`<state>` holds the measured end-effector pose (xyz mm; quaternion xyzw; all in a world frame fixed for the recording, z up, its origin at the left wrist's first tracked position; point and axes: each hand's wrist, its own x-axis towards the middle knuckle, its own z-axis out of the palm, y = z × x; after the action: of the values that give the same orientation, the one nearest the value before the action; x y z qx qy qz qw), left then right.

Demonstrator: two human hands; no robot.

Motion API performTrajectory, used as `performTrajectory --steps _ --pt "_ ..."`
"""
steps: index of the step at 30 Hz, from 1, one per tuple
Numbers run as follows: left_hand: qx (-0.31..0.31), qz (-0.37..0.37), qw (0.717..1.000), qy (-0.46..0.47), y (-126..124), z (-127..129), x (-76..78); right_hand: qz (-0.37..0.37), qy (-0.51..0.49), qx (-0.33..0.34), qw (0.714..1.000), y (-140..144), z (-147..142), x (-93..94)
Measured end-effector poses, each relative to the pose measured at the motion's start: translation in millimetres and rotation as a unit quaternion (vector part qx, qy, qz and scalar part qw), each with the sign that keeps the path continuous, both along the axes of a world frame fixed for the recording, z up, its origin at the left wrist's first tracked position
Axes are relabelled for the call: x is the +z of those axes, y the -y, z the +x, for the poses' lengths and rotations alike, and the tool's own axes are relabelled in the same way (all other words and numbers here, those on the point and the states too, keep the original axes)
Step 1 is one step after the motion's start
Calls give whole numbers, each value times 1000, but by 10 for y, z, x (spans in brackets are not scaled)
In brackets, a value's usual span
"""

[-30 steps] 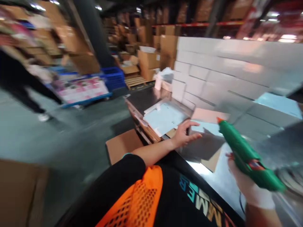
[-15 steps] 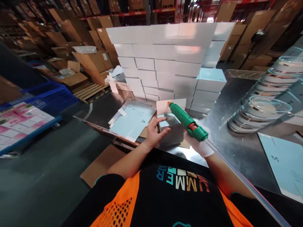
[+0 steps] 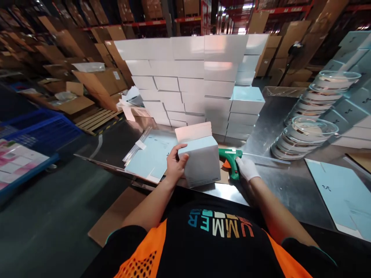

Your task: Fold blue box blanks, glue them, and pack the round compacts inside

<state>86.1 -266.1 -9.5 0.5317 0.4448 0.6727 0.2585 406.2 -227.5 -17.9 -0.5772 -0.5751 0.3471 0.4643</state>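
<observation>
My bare left hand (image 3: 176, 164) grips the left side of a pale blue-white box (image 3: 203, 164), its thumb lying over the near edge. An open flap (image 3: 193, 132) stands up at the box's far side. In my white-gloved right hand (image 3: 247, 166) there is a green glue gun (image 3: 233, 157) with an orange trigger. The gun lies low at the box's right, its nozzle hidden behind the box. A clear glue stick (image 3: 266, 157) sticks out of its back end, towards the right.
Behind the box rises a wall of stacked white boxes (image 3: 191, 85). Flat blue sheets (image 3: 150, 152) with clear sticks (image 3: 136, 146) on them lie at left. On the right are stacked clear round containers (image 3: 304, 135) and another flat sheet (image 3: 342, 197). The metal table's edge (image 3: 107, 166) runs at left.
The glue gun has swung from above the flap down to the box's right side, its glue stick now pointing right. The box has tilted up in my left hand. The view has shifted slightly.
</observation>
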Motion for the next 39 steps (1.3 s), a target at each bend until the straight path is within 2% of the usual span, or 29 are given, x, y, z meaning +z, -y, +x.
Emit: performTrajectory --steps 2,4,7,10,13,17,19,24,28,31,34,37,39 --pt "-2 -3 1000 -11 -14 -7 -10 25 12 -28 999 -19 -10 74" --pt "-6 1 1000 -29 -33 6 -12 56 -18 -12 998 -42 -175 199" --pt "-29 19 998 -60 -69 42 -10 63 -118 95 986 -102 -564 405" --pt "-58 30 994 -91 -96 64 -43 19 -122 170 978 -131 -794 510" --pt "-51 57 992 -102 -118 82 -126 32 -86 181 979 -106 -727 462" --pt "-46 121 991 -26 -165 95 -208 160 -35 216 962 -56 -490 280" --pt "-63 133 989 -29 -185 57 -175 217 -7 241 946 -3 -433 214" --pt "-181 132 953 -202 -189 -118 49 246 37 277 928 178 -472 249" --pt "-218 168 942 -193 -143 -166 109 264 37 295 918 220 -490 290" --pt "-218 187 935 -206 -88 -156 24 227 30 286 931 264 -479 200" --pt "-206 189 942 -188 -100 -179 -154 110 29 248 962 377 -521 43" --pt "-116 121 985 -52 -236 -364 -323 4 20 223 975 506 -549 -36" --pt "-30 21 999 -15 -364 -647 -382 0 -9 200 980 524 -467 48"
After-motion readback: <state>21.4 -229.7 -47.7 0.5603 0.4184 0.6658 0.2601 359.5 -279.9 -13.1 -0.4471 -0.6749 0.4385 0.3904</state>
